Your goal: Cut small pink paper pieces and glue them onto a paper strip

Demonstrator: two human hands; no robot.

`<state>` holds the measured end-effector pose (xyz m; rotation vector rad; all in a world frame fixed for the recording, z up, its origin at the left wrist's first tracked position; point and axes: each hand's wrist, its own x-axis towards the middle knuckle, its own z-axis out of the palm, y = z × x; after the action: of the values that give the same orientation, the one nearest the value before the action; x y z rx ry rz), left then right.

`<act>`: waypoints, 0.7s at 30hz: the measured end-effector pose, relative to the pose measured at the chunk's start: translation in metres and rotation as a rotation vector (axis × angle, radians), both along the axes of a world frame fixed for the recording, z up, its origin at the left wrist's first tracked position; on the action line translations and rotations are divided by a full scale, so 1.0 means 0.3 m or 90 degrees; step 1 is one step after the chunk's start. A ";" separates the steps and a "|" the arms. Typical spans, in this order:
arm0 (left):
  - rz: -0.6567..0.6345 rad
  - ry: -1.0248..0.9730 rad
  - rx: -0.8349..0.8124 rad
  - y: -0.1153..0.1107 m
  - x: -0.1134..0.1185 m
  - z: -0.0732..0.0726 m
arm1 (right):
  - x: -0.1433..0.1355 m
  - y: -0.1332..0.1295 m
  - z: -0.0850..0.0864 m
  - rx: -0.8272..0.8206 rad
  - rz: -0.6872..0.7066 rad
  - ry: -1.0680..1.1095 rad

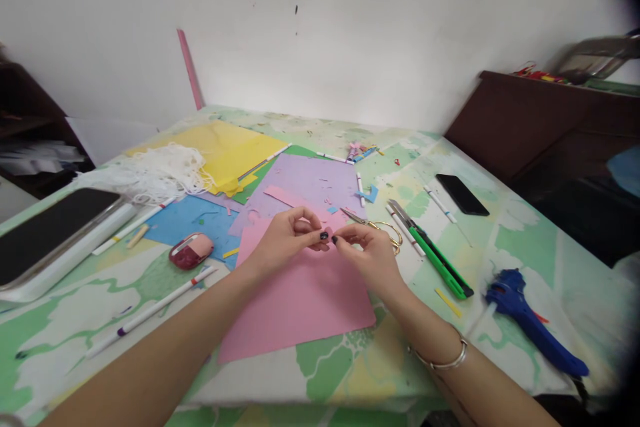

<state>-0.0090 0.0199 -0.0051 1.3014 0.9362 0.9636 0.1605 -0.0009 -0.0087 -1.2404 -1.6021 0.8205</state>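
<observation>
Above a pink foam sheet (pixel 300 307), my left hand (pixel 295 230) and my right hand (pixel 367 250) meet fingertip to fingertip. Both are closed in a pinch on a small pink piece (pixel 329 232), mostly covered by the fingers; its exact shape I cannot make out. Just behind my right hand lie gold-handled scissors (pixel 390 225), partly hidden by it. Under and beyond the hands is a lilac sheet (pixel 315 180) with a pink strip (pixel 283 195) and tiny scraps on it.
Right of the hands lie a green box cutter (pixel 437 260), white markers (pixel 440 203), a black phone (pixel 461 194) and a blue glue gun (pixel 535 327). To the left are a computer mouse (pixel 191 251), a blue sheet (pixel 193 220), white strings (pixel 160 173) and a yellow sheet (pixel 235 147).
</observation>
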 end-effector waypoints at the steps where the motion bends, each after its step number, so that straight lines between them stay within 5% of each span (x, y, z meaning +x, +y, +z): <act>1: 0.002 -0.006 0.008 -0.002 0.002 -0.001 | -0.001 -0.001 0.000 0.000 -0.003 0.001; 14: -0.021 -0.033 0.014 -0.020 0.023 0.012 | -0.003 -0.008 0.003 0.078 -0.041 -0.028; 21: -0.014 -0.056 -0.030 -0.018 0.020 0.008 | 0.010 -0.003 0.005 0.032 0.036 0.023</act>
<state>-0.0030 0.0146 -0.0027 1.2176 0.8705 0.9685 0.1633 -0.0018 -0.0073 -1.1428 -1.6248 0.8282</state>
